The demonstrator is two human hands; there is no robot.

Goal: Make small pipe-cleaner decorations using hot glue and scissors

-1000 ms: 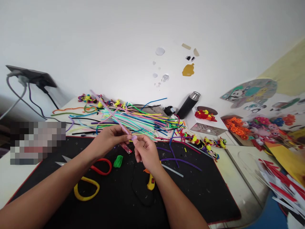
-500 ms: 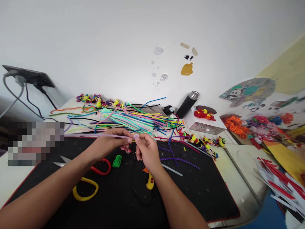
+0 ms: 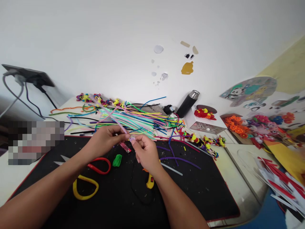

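A pale lilac pipe cleaner [image 3: 116, 119] runs up and left from my fingertips, with a small coil at its near end. My left hand [image 3: 108, 138] pinches it just beside that coil. Closed too, my right hand [image 3: 145, 148] grips the coiled end between thumb and fingers. Below my hands lie a small red-and-clear item [image 3: 125, 147] I cannot name and a green pipe-cleaner bundle [image 3: 117, 160]. Scissors [image 3: 86, 187] with one red and one yellow handle loop rest partly under my left forearm. A yellow glue gun [image 3: 150, 181] lies by my right wrist.
A black mat [image 3: 114, 203] covers the table front. Behind it spreads a heap of coloured pipe cleaners [image 3: 133, 117]. A black thermos [image 3: 187, 105] leans near a white box [image 3: 206, 122]. Small pipe-cleaner figures [image 3: 208, 146] and a translucent glue stick [image 3: 172, 169] are to the right.
The lilac pipe cleaner has swung from nearly level to slanting up and away to the left. My hands have shifted slightly left, both still pinching it.
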